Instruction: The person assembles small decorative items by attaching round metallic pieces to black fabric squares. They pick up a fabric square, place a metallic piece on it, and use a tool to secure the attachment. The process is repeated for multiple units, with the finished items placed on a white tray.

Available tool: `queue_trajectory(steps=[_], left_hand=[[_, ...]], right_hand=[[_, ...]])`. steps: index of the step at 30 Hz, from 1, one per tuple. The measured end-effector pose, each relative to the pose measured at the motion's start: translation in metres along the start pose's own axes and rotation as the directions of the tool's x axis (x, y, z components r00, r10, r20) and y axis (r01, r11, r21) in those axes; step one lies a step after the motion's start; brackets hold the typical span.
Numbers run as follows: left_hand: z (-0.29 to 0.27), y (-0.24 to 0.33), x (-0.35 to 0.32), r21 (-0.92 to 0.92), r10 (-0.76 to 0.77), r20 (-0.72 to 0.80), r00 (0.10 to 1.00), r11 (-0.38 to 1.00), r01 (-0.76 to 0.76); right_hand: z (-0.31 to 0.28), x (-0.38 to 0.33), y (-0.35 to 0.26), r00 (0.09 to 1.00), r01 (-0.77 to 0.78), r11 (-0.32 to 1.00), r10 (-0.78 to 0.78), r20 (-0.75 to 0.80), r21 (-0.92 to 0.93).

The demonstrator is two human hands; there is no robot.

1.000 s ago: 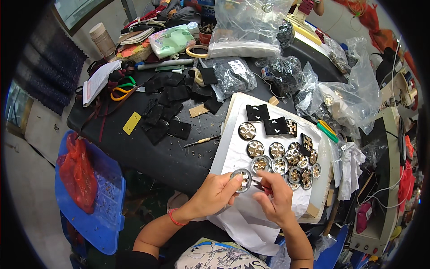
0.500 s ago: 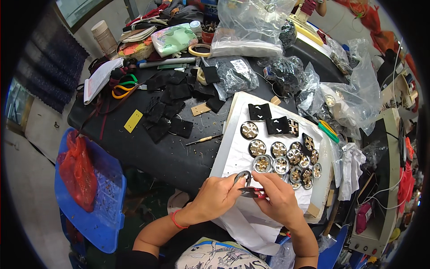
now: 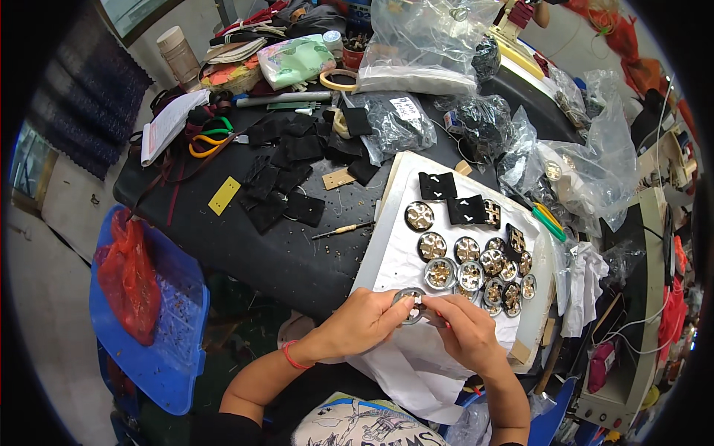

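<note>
My left hand [image 3: 366,320] is closed on a round grey metal ornament [image 3: 411,303], thumb on its face, held above the near edge of the white board. My right hand [image 3: 467,327] is closed at the ornament's right side, its thumb and forefinger touching it. A red-handled tool is mostly hidden in the right palm; its tip does not show. Just beyond my hands, several round gold-and-black ornaments [image 3: 432,246] lie on white paper [image 3: 396,253], some set in grey rings. Two black fabric squares [image 3: 466,210] with small light cut-outs lie behind them.
A thin pointed tool [image 3: 343,230] lies on the black table left of the board. Black fabric pieces [image 3: 279,178], a yellow plate [image 3: 224,195] and scissors [image 3: 210,140] sit farther left. Clear plastic bags [image 3: 416,44] crowd the back. A blue tray [image 3: 178,297] holds a red bag.
The ornament has turned flatter, its face now toward me. My right fingers have come in onto it, and the red-handled tool has gone back into the right palm. The view has shifted slightly.
</note>
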State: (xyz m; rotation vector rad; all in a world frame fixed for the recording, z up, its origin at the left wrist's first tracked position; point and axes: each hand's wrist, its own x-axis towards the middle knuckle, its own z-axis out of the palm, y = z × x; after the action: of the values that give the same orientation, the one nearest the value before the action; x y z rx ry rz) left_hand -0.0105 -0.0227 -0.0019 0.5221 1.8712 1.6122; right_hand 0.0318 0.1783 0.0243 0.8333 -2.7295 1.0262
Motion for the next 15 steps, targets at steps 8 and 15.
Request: queue_trajectory(steps=[8, 15], left_hand=[[-0.007, 0.010, -0.002, -0.181, -0.109, 0.136, 0.985, 0.974, 0.133], [-0.006, 0.012, -0.003, -0.217, -0.224, 0.177, 0.958, 0.941, 0.260]], right_hand=[[0.005, -0.001, -0.004, 0.984, -0.123, 0.979, 0.142, -0.106, 0.165], [0.018, -0.003, -0.005, 0.954, -0.055, 0.991, 0.089, -0.287, 0.126]])
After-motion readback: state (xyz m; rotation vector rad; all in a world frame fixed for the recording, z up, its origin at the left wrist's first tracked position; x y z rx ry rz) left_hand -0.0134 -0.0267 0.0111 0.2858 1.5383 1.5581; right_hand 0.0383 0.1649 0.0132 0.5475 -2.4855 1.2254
